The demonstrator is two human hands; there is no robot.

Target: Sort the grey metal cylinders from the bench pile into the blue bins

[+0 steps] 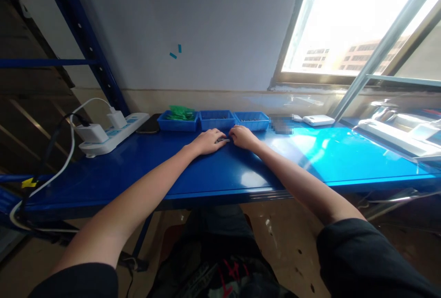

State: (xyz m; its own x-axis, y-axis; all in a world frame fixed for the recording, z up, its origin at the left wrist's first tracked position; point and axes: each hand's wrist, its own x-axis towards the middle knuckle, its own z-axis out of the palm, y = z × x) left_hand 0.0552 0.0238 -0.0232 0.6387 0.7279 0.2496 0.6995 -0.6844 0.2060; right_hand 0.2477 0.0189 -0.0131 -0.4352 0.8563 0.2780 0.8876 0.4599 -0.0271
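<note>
My left hand (208,142) rests low over the blue tabletop (193,174), its fingers closed around a small grey, narrow piece (222,140) that looks metallic. My right hand (244,137) is just to the right of that piece, fingers curled together in a pinch; what lies in them, if anything, is hidden. Right behind the hands stand the middle blue bin (215,124), with small dark parts inside, and the right blue bin (253,126), with small parts too. Farther left, a third blue bin (177,126) holds green plastic bags (181,113).
A white power strip (129,128) with plugged-in chargers and cables lies at the left, beside a dark phone (149,124). Right of the bins are a blurred-out patch (281,124) and a white box (319,120). A metal post (365,73) slants past the window.
</note>
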